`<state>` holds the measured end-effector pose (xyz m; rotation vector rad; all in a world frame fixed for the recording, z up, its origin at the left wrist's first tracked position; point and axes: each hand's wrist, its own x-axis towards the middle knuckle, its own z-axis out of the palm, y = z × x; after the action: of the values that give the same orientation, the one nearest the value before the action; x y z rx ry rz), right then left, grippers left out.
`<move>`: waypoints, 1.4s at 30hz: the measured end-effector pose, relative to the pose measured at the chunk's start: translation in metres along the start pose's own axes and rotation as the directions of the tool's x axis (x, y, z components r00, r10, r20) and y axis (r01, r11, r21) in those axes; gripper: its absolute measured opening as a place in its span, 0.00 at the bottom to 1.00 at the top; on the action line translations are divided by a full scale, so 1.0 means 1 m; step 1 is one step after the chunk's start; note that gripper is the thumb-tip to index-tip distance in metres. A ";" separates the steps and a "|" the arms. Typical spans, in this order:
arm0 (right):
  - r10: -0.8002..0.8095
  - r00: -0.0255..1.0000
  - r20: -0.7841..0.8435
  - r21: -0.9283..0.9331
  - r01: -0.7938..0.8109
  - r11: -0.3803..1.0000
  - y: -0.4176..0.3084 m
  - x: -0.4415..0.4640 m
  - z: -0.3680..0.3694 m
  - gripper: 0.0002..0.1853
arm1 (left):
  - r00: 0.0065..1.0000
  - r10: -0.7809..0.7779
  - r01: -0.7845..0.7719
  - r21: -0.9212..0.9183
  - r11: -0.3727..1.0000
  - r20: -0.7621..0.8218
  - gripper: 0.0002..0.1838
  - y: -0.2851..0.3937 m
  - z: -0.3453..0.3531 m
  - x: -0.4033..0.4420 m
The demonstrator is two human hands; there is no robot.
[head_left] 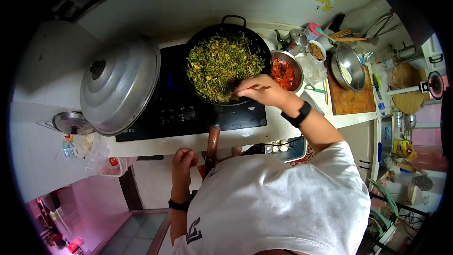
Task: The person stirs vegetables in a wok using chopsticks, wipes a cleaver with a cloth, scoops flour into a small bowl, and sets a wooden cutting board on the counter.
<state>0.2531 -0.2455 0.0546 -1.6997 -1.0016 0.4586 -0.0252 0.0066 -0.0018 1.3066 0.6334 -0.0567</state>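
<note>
A black wok [264, 68] stands on the cooktop, filled with chopped green and yellowish-brown food [222, 66]. Over its lower right side, my right hand [264, 91] is closed around slim reddish-brown chopsticks [256, 87]; their tips are lost in the food and behind the fingers. The wooden wok handle [213, 144] points toward my body. Left of that handle, apart from it, my left hand [184, 157] hangs in the air, its fingers loosely curled and nothing visible in them.
A large metal lid [120, 85] leans left of the black cooktop [165, 118]. Right of the wok are a metal bowl of red food [285, 73], a kettle [296, 40] and a cutting board [349, 101] bearing a steel bowl [348, 66]. Below the counter sits a tray [296, 148].
</note>
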 end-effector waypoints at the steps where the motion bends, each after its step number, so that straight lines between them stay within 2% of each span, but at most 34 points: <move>1: -0.089 0.994 0.059 -0.140 0.097 0.985 0.004 0.009 0.005 0.07 | 1.000 0.000 0.000 0.007 1.000 -0.002 0.08 0.000 0.001 0.001; 3: -0.264 0.959 0.099 -0.306 0.282 0.910 0.029 0.034 0.007 0.08 | 1.000 0.001 -0.001 0.016 1.000 -0.005 0.08 0.002 0.004 0.002; 5: -0.241 0.970 0.035 -0.342 0.238 0.909 0.041 0.059 -0.003 0.09 | 0.999 0.018 -0.019 0.016 1.000 0.027 0.08 0.007 0.008 0.002; 7: -0.261 0.963 -0.067 -0.465 0.202 0.862 0.054 0.075 -0.017 0.09 | 1.000 0.022 -0.023 0.024 0.999 0.015 0.07 0.006 0.011 0.002; 8: -0.213 0.967 -0.136 -0.477 0.125 0.870 0.055 0.075 -0.027 0.09 | 1.000 0.028 -0.028 0.030 0.999 0.001 0.07 0.006 0.011 0.003; 9: -0.180 0.950 -0.256 -0.351 0.082 0.933 0.064 0.073 -0.035 0.09 | 0.999 0.034 -0.034 0.032 0.999 0.000 0.07 0.007 0.009 0.003; 11: -0.200 0.874 -0.442 -0.262 0.087 0.961 0.069 0.070 -0.055 0.10 | 1.000 -0.003 0.003 0.019 1.000 -0.008 0.07 0.004 0.003 0.001; 14: 0.170 0.766 -0.620 -0.077 -0.275 0.958 0.059 0.070 -0.085 0.10 | 0.999 -0.009 0.009 0.001 1.000 -0.040 0.07 -0.001 -0.002 -0.002; 15: 0.205 0.715 -0.669 -0.001 -0.276 0.961 0.073 0.076 -0.090 0.12 | 0.999 -0.010 0.010 -0.001 1.000 -0.040 0.07 -0.001 -0.003 -0.002; 17: 0.122 0.686 -0.717 -0.143 -0.317 0.938 0.115 0.095 -0.099 0.16 | 0.998 -0.042 0.041 -0.011 0.999 -0.050 0.06 -0.002 -0.003 -0.003; 19: 0.253 0.685 -0.683 0.000 -0.346 0.938 0.133 0.120 -0.087 0.18 | 1.000 -0.002 0.002 -0.027 1.000 -0.015 0.06 -0.001 -0.002 -0.003; 20: 0.261 0.696 -0.669 0.018 -0.336 0.942 0.138 0.132 -0.073 0.16 | 0.999 0.039 -0.038 -0.042 0.998 0.024 0.06 0.000 -0.001 -0.003; 21: 0.204 0.757 -0.621 -0.029 -0.281 0.959 0.139 0.141 -0.060 0.15 | 0.999 0.033 -0.032 -0.037 0.999 0.027 0.06 0.002 0.000 -0.003; 22: 0.288 0.779 -0.558 0.051 -0.314 0.948 0.100 0.140 -0.041 0.14 | 0.999 0.026 -0.025 -0.025 0.999 0.025 0.06 0.003 0.003 -0.002; 23: 0.191 0.881 -0.433 0.110 -0.158 0.981 0.111 0.141 -0.029 0.12 | 1.000 0.021 -0.021 -0.013 1.000 0.023 0.06 0.004 0.005 -0.002; 25: 0.091 0.949 -0.302 -0.158 -0.144 0.977 0.066 0.123 -0.009 0.11 | 1.000 0.023 -0.023 -0.008 1.000 0.013 0.06 0.004 0.007 -0.001; 27: -0.005 0.980 -0.199 -0.239 -0.043 0.970 0.050 0.100 -0.008 0.11 | 1.000 0.027 -0.027 -0.003 1.000 0.002 0.07 0.004 0.006 0.000; 28: 0.039 0.982 -0.185 -0.221 -0.080 0.972 0.029 0.086 -0.011 0.10 | 1.000 0.019 -0.019 -0.014 1.000 0.004 0.07 0.002 0.005 0.001; 31: 0.003 0.972 -0.236 -0.145 -0.038 0.989 -0.003 0.051 -0.009 0.08 | 0.999 -0.033 0.033 -0.011 0.999 -0.023 0.07 0.001 0.002 0.003; 33: 0.001 0.977 -0.213 0.028 0.005 1.000 -0.009 0.040 0.015 0.07 | 0.995 -0.087 0.088 0.013 0.996 -0.039 0.07 -0.001 0.002 0.004; 34: -0.011 0.991 -0.137 0.092 0.023 0.995 -0.001 0.042 0.027 0.07 | 0.997 -0.073 0.073 0.001 0.997 -0.031 0.07 -0.003 0.002 0.007; 35: -0.065 0.987 -0.146 0.084 0.077 0.993 0.007 0.045 0.040 0.07 | 0.998 -0.055 0.055 -0.010 0.998 -0.024 0.08 -0.003 0.004 0.009; 37: -0.198 0.972 -0.126 -0.213 0.168 0.962 0.035 0.058 0.041 0.07 | 0.999 -0.035 0.035 -0.018 0.999 -0.016 0.08 0.001 0.009 0.011; 39: -0.103 0.961 -0.256 -0.263 0.033 0.964 0.056 0.064 0.018 0.07 | 1.000 -0.019 0.019 -0.022 1.000 -0.011 0.08 0.006 0.012 0.009; 40: -0.079 0.937 -0.339 -0.215 0.004 0.977 0.055 0.063 0.003 0.08 | 1.000 -0.013 0.013 -0.025 1.000 -0.007 0.08 0.010 0.015 0.007; 42: -0.109 0.885 -0.454 -0.308 -0.041 0.950 0.055 0.054 -0.029 0.08 | 1.000 -0.010 0.010 -0.026 1.000 -0.008 0.08 0.012 0.014 0.004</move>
<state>0.3264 -0.2236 0.0243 -1.9429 -0.7685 -0.1491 -0.0120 -0.0013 0.0086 1.2790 0.6452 -0.0512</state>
